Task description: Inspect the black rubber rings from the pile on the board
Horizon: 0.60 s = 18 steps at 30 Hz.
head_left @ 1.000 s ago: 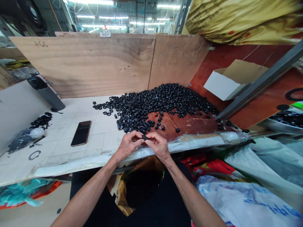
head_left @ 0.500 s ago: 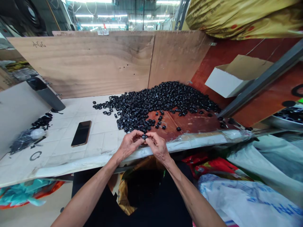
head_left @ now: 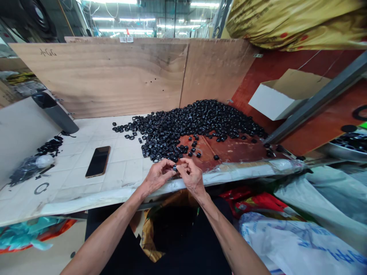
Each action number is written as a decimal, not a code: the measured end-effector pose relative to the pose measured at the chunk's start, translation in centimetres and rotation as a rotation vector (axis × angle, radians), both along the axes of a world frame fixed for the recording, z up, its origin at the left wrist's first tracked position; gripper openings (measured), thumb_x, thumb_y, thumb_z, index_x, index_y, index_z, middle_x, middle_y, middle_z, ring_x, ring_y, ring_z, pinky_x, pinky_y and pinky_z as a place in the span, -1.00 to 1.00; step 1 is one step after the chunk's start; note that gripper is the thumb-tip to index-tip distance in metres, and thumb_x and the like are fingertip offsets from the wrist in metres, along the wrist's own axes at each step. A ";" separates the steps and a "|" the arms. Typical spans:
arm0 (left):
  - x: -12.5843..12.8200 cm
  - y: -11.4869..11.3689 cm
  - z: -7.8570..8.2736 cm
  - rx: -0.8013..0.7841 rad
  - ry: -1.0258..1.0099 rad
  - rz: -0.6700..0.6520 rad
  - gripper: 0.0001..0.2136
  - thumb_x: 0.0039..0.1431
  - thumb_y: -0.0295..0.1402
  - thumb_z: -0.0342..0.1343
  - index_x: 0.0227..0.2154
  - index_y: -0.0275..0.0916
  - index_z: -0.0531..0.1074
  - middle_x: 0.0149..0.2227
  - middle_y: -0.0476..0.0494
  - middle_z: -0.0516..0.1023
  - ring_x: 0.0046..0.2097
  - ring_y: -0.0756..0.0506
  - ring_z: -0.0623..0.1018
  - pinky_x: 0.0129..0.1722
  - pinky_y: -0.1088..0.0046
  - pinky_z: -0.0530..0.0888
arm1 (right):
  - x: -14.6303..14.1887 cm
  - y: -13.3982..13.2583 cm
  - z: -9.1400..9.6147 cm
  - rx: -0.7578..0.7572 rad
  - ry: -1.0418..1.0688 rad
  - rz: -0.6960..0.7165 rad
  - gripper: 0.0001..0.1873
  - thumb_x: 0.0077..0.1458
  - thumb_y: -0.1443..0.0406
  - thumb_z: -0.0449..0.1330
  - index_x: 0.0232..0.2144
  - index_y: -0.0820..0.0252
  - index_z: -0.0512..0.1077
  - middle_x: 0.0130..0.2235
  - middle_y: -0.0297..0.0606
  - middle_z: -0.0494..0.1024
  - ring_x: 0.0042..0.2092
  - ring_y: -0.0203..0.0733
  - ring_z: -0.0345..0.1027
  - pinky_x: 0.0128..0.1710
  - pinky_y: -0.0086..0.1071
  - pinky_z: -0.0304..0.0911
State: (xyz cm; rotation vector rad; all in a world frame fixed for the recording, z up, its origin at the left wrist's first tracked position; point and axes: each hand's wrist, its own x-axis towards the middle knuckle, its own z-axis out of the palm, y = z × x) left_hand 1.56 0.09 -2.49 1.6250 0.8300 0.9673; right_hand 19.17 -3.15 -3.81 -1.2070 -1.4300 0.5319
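Between the fingertips of both hands is one small black ring-shaped part (head_left: 174, 167), held just above the near edge of the bench. My left hand (head_left: 157, 175) pinches it from the left with thumb and forefinger. From the other side, my right hand (head_left: 190, 176) is closed on it too, its thumb and fingertips at the part. Directly beyond my fingers spreads a big heap of like black parts (head_left: 200, 118), rising toward the back right. A few loose ones lie apart on the red-brown surface near my right hand.
A phone (head_left: 98, 162) lies on the white bench top (head_left: 123, 164) to the left, near a flat grey ring (head_left: 41, 188). An open white box (head_left: 275, 100) hangs at the right by a metal bar (head_left: 318, 97). Below the edge, an open yellow sack (head_left: 149, 236) sits at my lap.
The small black part has turned a little between my fingertips, and my right fingers have shifted slightly on it. The heap looks the same.
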 end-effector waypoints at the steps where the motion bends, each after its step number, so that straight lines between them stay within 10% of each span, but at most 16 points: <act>1: 0.0 0.0 0.1 -0.002 -0.001 -0.003 -0.74 0.18 -0.23 0.28 -0.14 -0.25 0.50 -0.25 -0.09 0.61 -0.23 -0.07 0.59 -0.14 0.39 0.53 | 0.2 -0.1 -0.1 -0.010 0.019 0.038 -0.76 0.25 0.14 0.22 -0.13 0.14 0.50 -0.36 -0.29 0.55 -0.42 -0.23 0.43 -0.37 -0.39 0.40; 9: 0.1 -0.3 0.5 0.006 -0.022 0.014 -0.79 0.17 -0.31 0.27 -0.16 -0.25 0.50 -0.27 -0.08 0.59 -0.26 -0.05 0.57 -0.17 0.41 0.53 | 0.3 -0.6 0.4 0.065 -0.126 0.018 -0.61 0.33 0.20 0.11 -0.56 0.13 0.41 -0.53 -0.33 0.41 -0.46 -0.24 0.30 -0.35 -0.34 0.30; 18: 0.0 -0.2 0.6 0.003 0.011 0.121 -0.77 0.14 -0.32 0.26 -0.15 -0.24 0.48 -0.35 -0.01 0.54 -0.31 -0.03 0.53 -0.26 0.46 0.49 | 0.4 -0.7 1.2 0.079 -0.101 0.094 -0.74 0.25 0.20 0.18 -0.48 0.13 0.46 -0.45 -0.31 0.44 -0.39 -0.20 0.32 -0.27 -0.31 0.33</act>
